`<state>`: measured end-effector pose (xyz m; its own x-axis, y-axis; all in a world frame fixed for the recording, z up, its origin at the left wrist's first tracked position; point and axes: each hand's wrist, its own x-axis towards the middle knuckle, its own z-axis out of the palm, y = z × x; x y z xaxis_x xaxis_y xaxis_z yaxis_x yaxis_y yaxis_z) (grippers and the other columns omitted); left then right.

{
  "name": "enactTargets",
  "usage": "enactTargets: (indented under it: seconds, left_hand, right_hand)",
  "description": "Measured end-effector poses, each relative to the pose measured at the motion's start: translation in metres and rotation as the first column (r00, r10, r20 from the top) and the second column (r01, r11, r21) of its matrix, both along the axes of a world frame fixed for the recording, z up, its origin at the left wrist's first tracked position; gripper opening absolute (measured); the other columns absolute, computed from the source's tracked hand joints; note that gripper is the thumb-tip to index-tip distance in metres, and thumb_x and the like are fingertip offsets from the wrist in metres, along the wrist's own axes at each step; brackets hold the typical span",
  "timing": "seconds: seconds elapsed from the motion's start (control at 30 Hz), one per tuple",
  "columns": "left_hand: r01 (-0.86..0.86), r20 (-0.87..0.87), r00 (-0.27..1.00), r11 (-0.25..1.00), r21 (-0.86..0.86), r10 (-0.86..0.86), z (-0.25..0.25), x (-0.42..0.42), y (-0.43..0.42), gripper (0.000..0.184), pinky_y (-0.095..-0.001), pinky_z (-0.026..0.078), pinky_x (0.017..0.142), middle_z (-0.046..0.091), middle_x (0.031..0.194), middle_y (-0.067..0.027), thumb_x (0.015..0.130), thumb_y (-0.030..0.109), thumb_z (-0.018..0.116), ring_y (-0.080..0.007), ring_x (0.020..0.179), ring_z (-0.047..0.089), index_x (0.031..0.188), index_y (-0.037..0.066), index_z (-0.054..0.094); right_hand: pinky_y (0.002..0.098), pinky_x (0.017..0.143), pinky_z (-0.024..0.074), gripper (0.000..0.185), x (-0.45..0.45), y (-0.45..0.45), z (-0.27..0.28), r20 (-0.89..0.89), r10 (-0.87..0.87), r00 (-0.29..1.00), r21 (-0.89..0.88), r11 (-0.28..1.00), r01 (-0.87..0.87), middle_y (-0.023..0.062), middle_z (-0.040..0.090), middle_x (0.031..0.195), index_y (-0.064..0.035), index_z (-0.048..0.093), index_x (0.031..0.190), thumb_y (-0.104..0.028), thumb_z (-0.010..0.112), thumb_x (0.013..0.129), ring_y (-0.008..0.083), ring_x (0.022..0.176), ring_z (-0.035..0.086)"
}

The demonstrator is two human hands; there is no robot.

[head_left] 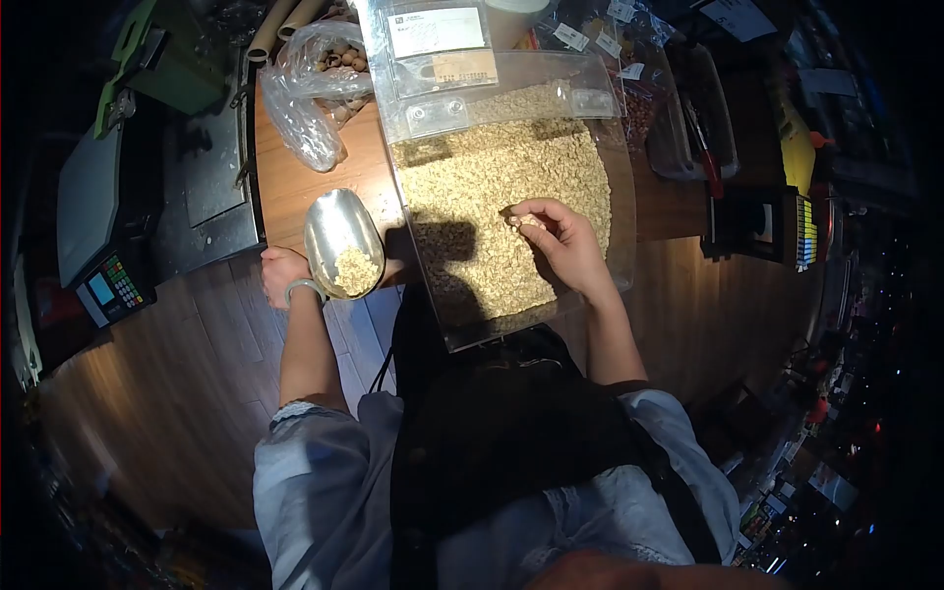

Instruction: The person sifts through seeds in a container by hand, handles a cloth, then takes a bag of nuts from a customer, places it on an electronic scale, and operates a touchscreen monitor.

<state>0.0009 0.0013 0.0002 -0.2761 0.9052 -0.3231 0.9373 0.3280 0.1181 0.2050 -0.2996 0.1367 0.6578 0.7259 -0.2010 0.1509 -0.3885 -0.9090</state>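
My right hand (pixel 565 246) hovers over a clear bin (pixel 447 334) full of pale rolled oats (pixel 492 187), and a few flakes are pinched between its thumb and fingertips. On the left, my left hand (pixel 282 277) is beside the table's front edge, its fingers curled and partly hidden. Close to that wrist, a metal scoop (pixel 329 221) lies tilted with a small heap of oat flakes in its lower end. The scoop's handle is out of sight, so whether my left hand touches it is unclear. A raised transparent lid with labels (pixel 438 34) spans the far end of the bin.
A plastic bag of round brown nuts (pixel 315 84) lies on the wooden table (pixel 280 197). To the far left are a scale with a keypad (pixel 108 285) and a green container (pixel 172 69). Labelled bags (pixel 600 44) and a plastic tub (pixel 723 128) stand right.
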Motion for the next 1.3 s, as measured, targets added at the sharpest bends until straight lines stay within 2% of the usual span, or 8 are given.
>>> enactTargets:
  seconds: [0.07, 0.3, 0.43, 0.57, 0.67, 0.77, 1.13, 1.3]
  left_hand:
    - [-0.001, 0.0, 1.0, 1.0, -0.006, 0.001, 0.001, 0.0, 0.0, 0.057, -0.0515, 0.043, 0.092, 0.066, 0.11, -0.0161, 0.095, 0.039, 0.02, -0.0385, 0.106, 0.059, 0.111, 0.009, 0.065]
    - [-0.004, 0.035, 0.999, 1.0, 0.031, 0.003, 0.004, 0.001, -0.003, 0.057, -0.0515, 0.043, 0.092, 0.066, 0.109, -0.0159, 0.094, 0.039, 0.021, -0.039, 0.105, 0.059, 0.108, 0.008, 0.066]
    - [-0.002, 0.025, 1.0, 1.0, 0.029, 0.001, 0.0, 0.0, -0.001, 0.056, -0.0509, 0.043, 0.09, 0.066, 0.108, -0.0155, 0.094, 0.039, 0.022, -0.0382, 0.105, 0.059, 0.106, 0.008, 0.067]
    - [0.002, 0.015, 1.0, 0.999, 0.043, -0.002, -0.001, 0.0, -0.002, 0.055, -0.0508, 0.044, 0.089, 0.066, 0.107, -0.0153, 0.094, 0.038, 0.022, -0.0379, 0.104, 0.06, 0.104, 0.007, 0.067]
    - [0.012, 0.017, 1.0, 0.998, 0.062, -0.013, 0.001, 0.001, -0.002, 0.055, -0.0506, 0.044, 0.089, 0.067, 0.107, -0.0152, 0.094, 0.037, 0.022, -0.0376, 0.103, 0.06, 0.104, 0.007, 0.067]
    - [0.0, 0.026, 1.0, 0.998, 0.061, -0.002, 0.002, 0.001, -0.002, 0.055, -0.0501, 0.044, 0.089, 0.066, 0.107, -0.0153, 0.094, 0.037, 0.022, -0.0372, 0.103, 0.06, 0.103, 0.006, 0.067]
    - [-0.001, 0.033, 0.999, 0.999, 0.041, 0.0, 0.002, 0.001, -0.001, 0.056, -0.05, 0.043, 0.09, 0.066, 0.109, -0.0155, 0.094, 0.037, 0.021, -0.0375, 0.105, 0.06, 0.105, 0.006, 0.067]
    - [0.002, 0.021, 1.0, 0.999, 0.032, -0.003, 0.001, 0.001, -0.001, 0.056, -0.0496, 0.043, 0.09, 0.066, 0.109, -0.0155, 0.094, 0.037, 0.021, -0.0378, 0.104, 0.06, 0.105, 0.006, 0.067]
  right_hand:
    - [0.0191, 0.07, 0.0466, 0.018, 0.008, -0.005, 0.002, -0.254, -0.114, 0.96, 0.042, 0.991, 0.129, 0.0043, 0.066, 0.098, -0.0007, 0.06, 0.108, -0.001, 0.056, 0.091, 0.0076, 0.088, 0.062]
    - [0.0219, 0.077, 0.0482, 0.022, 0.034, -0.004, -0.007, -0.329, -0.119, 0.937, 0.147, 0.974, 0.175, 0.0063, 0.065, 0.101, 0.0014, 0.056, 0.114, -0.001, 0.051, 0.093, 0.011, 0.096, 0.062]
    - [0.0233, 0.078, 0.0484, 0.019, 0.039, 0.003, -0.007, -0.045, -0.131, 0.99, 0.01, 0.991, 0.131, 0.0039, 0.065, 0.1, -0.0001, 0.06, 0.11, -0.006, 0.055, 0.092, 0.0084, 0.09, 0.06]
    - [0.0268, 0.077, 0.0478, 0.018, 0.031, 0.009, 0.004, -0.035, -0.035, 0.999, -0.049, 0.998, 0.033, 0.0032, 0.064, 0.091, -0.0033, 0.063, 0.106, -0.007, 0.061, 0.088, 0.012, 0.084, 0.058]
    - [0.0365, 0.079, 0.0429, 0.028, 0.02, 0.015, 0.014, 0.219, 0.323, 0.921, -0.242, 0.932, -0.269, 0.006, 0.057, 0.082, -0.0124, 0.067, 0.102, -0.012, 0.073, 0.074, 0.0257, 0.084, 0.054]
    - [0.0368, 0.085, 0.0398, 0.032, 0.01, 0.016, 0.007, 0.366, 0.506, 0.781, -0.337, 0.854, -0.396, 0.0037, 0.056, 0.087, -0.0153, 0.067, 0.104, -0.018, 0.075, 0.072, 0.0238, 0.091, 0.052]
    - [0.0402, 0.09, 0.0353, 0.024, 0.002, 0.015, 0.004, 0.363, 0.483, 0.797, -0.402, 0.853, -0.333, 0.0045, 0.054, 0.084, -0.0157, 0.066, 0.095, -0.018, 0.075, 0.072, 0.0253, 0.091, 0.051]
    - [0.038, 0.08, 0.0433, 0.025, 0.012, 0.004, 0.01, 0.341, 0.193, 0.92, -0.293, 0.952, -0.091, 0.0099, 0.055, 0.082, -0.0085, 0.064, 0.101, -0.014, 0.07, 0.078, 0.0288, 0.085, 0.055]
